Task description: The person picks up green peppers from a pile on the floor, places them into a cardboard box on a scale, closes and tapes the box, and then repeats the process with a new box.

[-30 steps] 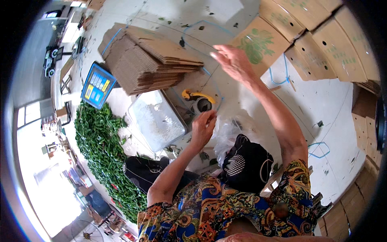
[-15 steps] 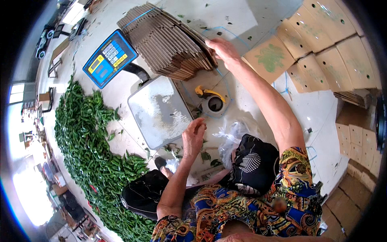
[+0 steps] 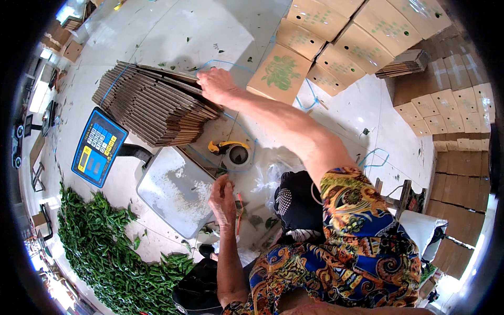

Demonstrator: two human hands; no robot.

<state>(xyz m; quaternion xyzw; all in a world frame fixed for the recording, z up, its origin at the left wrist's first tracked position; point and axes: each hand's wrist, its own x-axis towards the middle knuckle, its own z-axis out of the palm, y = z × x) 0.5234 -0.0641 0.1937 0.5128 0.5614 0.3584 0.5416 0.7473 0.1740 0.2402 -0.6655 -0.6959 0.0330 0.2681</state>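
Observation:
My right hand point(image 3: 215, 84) reaches forward and has its fingers closed on the edge of the strapped stack of flattened cardboard point(image 3: 147, 105). My left hand point(image 3: 221, 197) hangs over the right edge of the metal scale platform point(image 3: 170, 189), fingers curled; whatever they may hold is hidden. The blue scale display point(image 3: 98, 147) stands on a dark post left of the stack. A yellow-handled tool point(image 3: 227, 147), apparently a tape dispenser, rests by a round roll point(image 3: 237, 155). A crumpled clear plastic bag point(image 3: 265, 178) is beside my knee, and a thin red strip point(image 3: 240, 207) is near my left hand.
A large heap of green peppers point(image 3: 94, 236) covers the floor at lower left. Printed cardboard cartons point(image 3: 362, 42) are piled at upper right, with more brown boxes point(image 3: 454, 194) along the right side. Loops of blue strapping point(image 3: 375, 160) and scattered leaves lie on the pale tiled floor.
My right hand has come from open in the air onto the stack's edge and now closes there. The view has turned, so that arm reaches across further left. My left hand remains by the platform.

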